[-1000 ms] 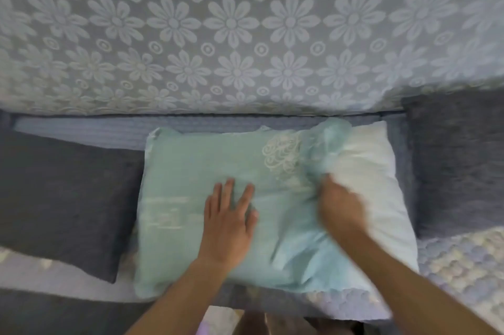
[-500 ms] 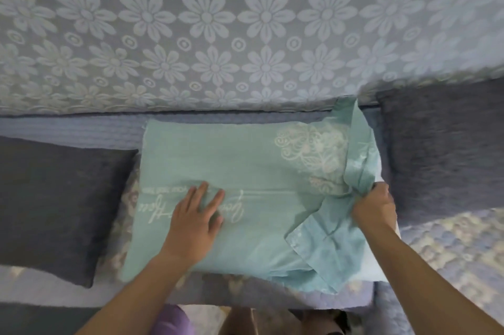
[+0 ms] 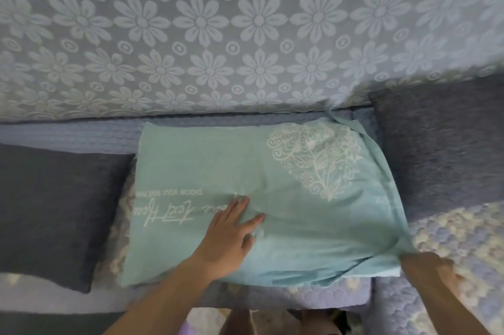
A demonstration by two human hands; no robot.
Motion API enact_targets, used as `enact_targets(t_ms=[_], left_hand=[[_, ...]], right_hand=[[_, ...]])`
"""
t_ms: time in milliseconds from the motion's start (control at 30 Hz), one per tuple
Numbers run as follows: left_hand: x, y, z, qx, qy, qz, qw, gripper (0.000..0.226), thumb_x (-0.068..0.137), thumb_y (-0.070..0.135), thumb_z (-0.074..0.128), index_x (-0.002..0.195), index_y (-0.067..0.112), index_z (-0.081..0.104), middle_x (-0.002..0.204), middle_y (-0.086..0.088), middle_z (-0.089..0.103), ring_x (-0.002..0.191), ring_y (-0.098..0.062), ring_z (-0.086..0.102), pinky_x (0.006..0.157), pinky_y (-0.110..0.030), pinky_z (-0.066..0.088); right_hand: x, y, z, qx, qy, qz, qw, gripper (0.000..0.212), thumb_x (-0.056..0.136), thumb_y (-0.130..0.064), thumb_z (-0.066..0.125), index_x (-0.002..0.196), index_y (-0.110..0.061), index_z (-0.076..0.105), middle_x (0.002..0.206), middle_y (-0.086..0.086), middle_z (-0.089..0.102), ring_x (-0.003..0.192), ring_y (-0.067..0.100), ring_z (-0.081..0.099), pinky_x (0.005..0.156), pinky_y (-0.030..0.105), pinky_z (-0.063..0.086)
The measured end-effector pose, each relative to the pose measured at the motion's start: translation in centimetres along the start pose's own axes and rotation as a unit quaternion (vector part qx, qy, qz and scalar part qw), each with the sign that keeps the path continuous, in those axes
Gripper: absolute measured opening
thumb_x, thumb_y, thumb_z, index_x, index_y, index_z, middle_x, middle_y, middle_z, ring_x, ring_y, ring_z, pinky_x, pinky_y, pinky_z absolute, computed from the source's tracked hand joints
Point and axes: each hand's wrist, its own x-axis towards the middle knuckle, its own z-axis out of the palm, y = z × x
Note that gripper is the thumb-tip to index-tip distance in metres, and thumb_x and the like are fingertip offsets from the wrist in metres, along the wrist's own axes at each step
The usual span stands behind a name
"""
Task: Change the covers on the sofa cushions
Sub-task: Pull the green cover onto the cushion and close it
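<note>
A cushion in a teal cover (image 3: pixel 207 160) with white script and a white floral print lies flat on the sofa seat. The cover now hides the whole cushion. My left hand (image 3: pixel 227 239) presses flat on the cover's near middle, fingers spread. My right hand (image 3: pixel 425 266) grips the cover's open edge at its near right corner and holds it taut; the hand is blurred.
A dark grey cushion (image 3: pixel 54 212) lies to the left and another (image 3: pixel 441 149) to the right. The floral blue-grey sofa back (image 3: pixel 245 34) rises behind. A quilted lilac throw (image 3: pixel 463 239) covers the seat at right. The seat's front edge (image 3: pixel 272 299) is near me.
My right hand pulled the cover's open end to the right and toward me, over the white inner cushion, which no longer shows. My left hand stayed pressed on the cover.
</note>
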Motion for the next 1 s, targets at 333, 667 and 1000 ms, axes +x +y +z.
enact_targets(t_ms=[333, 667, 1000], left_hand=[[0.0, 0.7, -0.6, 0.019, -0.002, -0.016, 1.0, 0.063, 0.085, 0.045, 0.038, 0.148, 0.046, 0.041, 0.167, -0.005, 0.023, 0.154, -0.03, 0.022, 0.116, -0.055, 0.033], [0.2, 1.7, 1.7, 0.142, -0.072, -0.063, 0.985, 0.1, 0.09, 0.041, 0.059, 0.154, 0.047, -0.018, 0.163, -0.001, -0.033, 0.152, -0.028, -0.026, 0.121, -0.059, 0.004], [-0.9, 1.8, 1.3, 0.169, -0.125, -0.05, 0.976, 0.096, 0.091, 0.033, 0.056, 0.153, 0.053, -0.015, 0.162, 0.007, -0.032, 0.155, -0.025, -0.017, 0.117, -0.064, 0.015]], right_hand=[[-5.2, -6.1, 1.6, 0.263, -0.035, -0.055, 0.963, 0.092, 0.086, -0.055, 0.063, 0.156, -0.022, 0.014, 0.16, 0.01, 0.021, 0.143, 0.04, 0.024, 0.115, 0.058, 0.028], [-3.6, 0.6, 7.1, 0.495, -0.228, 0.208, 0.812, 0.078, 0.079, -0.008, 0.069, 0.146, -0.025, 0.032, 0.119, 0.016, 0.057, 0.094, 0.034, 0.06, 0.068, 0.048, 0.061], [-0.4, 5.5, 5.4, 0.211, -0.057, 0.188, 0.958, 0.032, 0.088, -0.013, 0.061, 0.117, -0.001, 0.062, 0.104, 0.025, 0.065, 0.093, 0.04, 0.065, 0.076, 0.044, 0.057]])
